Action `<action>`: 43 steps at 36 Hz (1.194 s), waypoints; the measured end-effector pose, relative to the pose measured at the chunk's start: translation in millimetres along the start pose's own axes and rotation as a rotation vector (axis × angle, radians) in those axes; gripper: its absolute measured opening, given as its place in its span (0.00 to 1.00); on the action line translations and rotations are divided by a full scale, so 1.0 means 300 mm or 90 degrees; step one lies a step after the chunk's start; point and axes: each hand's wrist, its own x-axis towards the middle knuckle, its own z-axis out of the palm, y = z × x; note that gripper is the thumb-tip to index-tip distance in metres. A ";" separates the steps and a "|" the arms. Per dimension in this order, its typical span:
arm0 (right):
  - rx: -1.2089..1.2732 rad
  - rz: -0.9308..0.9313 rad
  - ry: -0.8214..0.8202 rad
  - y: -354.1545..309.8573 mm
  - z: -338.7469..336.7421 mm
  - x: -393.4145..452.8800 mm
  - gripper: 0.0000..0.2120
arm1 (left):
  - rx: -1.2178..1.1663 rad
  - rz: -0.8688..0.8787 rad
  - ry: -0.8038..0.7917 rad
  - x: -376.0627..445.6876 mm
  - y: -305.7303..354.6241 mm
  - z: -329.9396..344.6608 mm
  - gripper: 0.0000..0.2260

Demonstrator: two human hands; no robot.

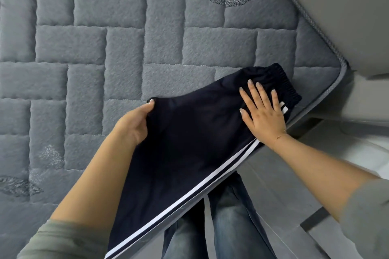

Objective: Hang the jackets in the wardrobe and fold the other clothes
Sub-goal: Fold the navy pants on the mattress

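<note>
Both hands are on a pair of dark navy track pants point(189, 143) with white side stripes point(210, 176). The left hand point(134, 124) grasps the fabric's edge, thumb on top and the other fingers tucked out of sight beneath the cloth. The right hand point(263, 111) lies flat on the pants with fingers straight and spread, pressing just short of the elastic waistband point(288, 86), which sits beyond its fingertips. Between the two hands the pants spread over the corner of a grey quilted mattress point(105, 48); from under the right palm the stripes run back toward the person, and the legs of the pants hang off the mattress edge. Below the hands, past that edge, the person's legs in blue jeans point(227, 223) show. Grey-green sleeves point(63, 242) cover both upper arms, and a thin bracelet point(279, 137) circles the right wrist.
</note>
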 end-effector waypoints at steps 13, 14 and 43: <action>0.049 -0.027 0.003 0.006 -0.038 0.003 0.26 | 0.496 0.485 0.165 0.164 0.018 -0.057 0.16; 0.078 -0.038 0.013 0.010 -0.050 0.002 0.26 | 0.528 0.471 0.146 0.165 0.016 -0.060 0.17; 0.997 0.156 -0.536 -0.057 -0.498 -0.011 0.19 | 0.069 0.262 0.125 -0.110 -0.515 -0.131 0.12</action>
